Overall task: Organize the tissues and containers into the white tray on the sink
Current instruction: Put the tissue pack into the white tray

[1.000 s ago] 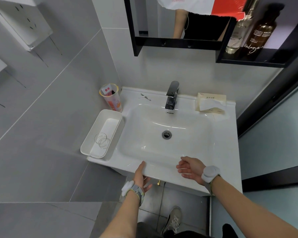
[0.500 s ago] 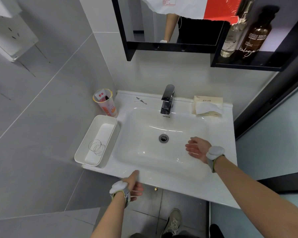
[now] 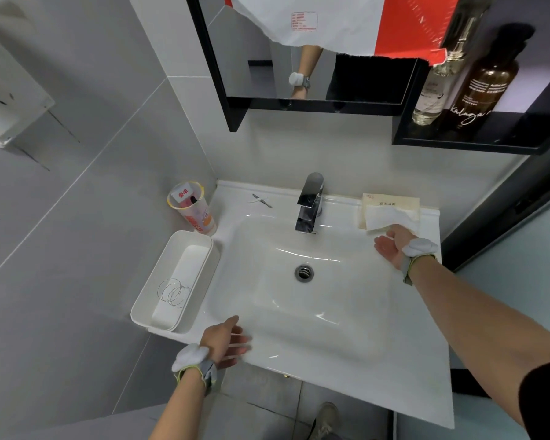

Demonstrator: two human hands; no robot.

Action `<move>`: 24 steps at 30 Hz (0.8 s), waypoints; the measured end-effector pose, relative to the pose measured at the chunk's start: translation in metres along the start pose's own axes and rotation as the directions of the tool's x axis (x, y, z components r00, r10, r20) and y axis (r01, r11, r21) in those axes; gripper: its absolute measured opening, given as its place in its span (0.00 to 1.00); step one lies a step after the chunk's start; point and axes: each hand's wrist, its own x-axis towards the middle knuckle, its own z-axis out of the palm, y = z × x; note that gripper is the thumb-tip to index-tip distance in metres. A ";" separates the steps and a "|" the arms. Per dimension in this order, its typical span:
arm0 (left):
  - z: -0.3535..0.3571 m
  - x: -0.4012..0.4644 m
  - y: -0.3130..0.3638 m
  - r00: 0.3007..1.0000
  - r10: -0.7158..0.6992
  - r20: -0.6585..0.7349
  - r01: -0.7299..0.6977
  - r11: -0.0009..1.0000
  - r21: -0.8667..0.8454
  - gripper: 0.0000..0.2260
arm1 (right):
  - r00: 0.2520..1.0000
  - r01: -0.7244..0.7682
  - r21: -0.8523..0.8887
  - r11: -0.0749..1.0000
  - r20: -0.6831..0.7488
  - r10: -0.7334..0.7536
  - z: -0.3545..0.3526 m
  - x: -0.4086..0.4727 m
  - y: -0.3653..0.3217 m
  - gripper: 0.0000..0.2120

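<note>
A beige tissue pack with a white sheet sticking out lies at the back right corner of the white sink. My right hand hovers just in front of it, palm up, fingers apart, touching or almost touching the sheet. The white tray sits on the sink's left ledge with thin wire rings inside. A clear cup with a yellow rim stands behind the tray. My left hand rests open at the sink's front left edge.
A chrome faucet stands at the back centre, with small tweezers to its left. A black shelf above right holds a clear bottle and a brown bottle. The mirror hangs above; grey tiled wall on the left.
My right hand has travelled from the sink's front edge up and right to the tissue pack. My left hand has stayed at the sink's front edge.
</note>
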 end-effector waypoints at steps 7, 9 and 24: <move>-0.002 0.000 0.003 0.999 -0.032 -0.011 0.032 0.999 -0.012 0.15 | 0.998 0.016 0.104 0.994 -0.066 -0.009 0.001 0.032 -0.010 0.08; -0.004 0.002 0.003 0.999 -0.033 -0.029 0.032 0.999 -0.008 0.14 | 0.997 0.031 0.119 0.992 -0.073 -0.023 -0.001 0.039 -0.011 0.07; 0.014 -0.001 0.024 0.989 0.143 0.039 -0.143 0.990 0.001 0.13 | 0.988 0.116 0.059 0.991 -0.110 -0.109 -0.003 -0.018 0.002 0.05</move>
